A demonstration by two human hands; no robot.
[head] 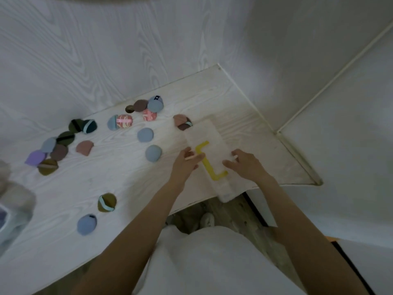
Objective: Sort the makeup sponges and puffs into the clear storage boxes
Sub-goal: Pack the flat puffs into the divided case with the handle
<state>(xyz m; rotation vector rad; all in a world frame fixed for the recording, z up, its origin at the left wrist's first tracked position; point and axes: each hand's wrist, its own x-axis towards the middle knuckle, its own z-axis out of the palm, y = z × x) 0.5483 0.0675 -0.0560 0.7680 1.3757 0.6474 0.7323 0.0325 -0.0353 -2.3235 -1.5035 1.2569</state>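
Note:
A clear storage box (207, 135) with a yellow handle (209, 161) lies on the right part of the white table, its near end jutting over the table's edge. My left hand (187, 161) grips the box's left side and my right hand (242, 165) grips its right side. Several round puffs lie scattered to the left: blue ones (145, 134) (153, 153) (86, 224), a pink one (84, 147), a marbled pink one (124, 121), an olive one with a blue strap (107, 202) and a purple one (35, 157).
The white wood-grain table (119, 177) stands against a wall, its near edge running diagonally. A second clear container (12, 211) is blurred at the far left. Brown puffs (182, 122) touch the box's far corner. Floor and a shoe (207, 219) show below the table edge.

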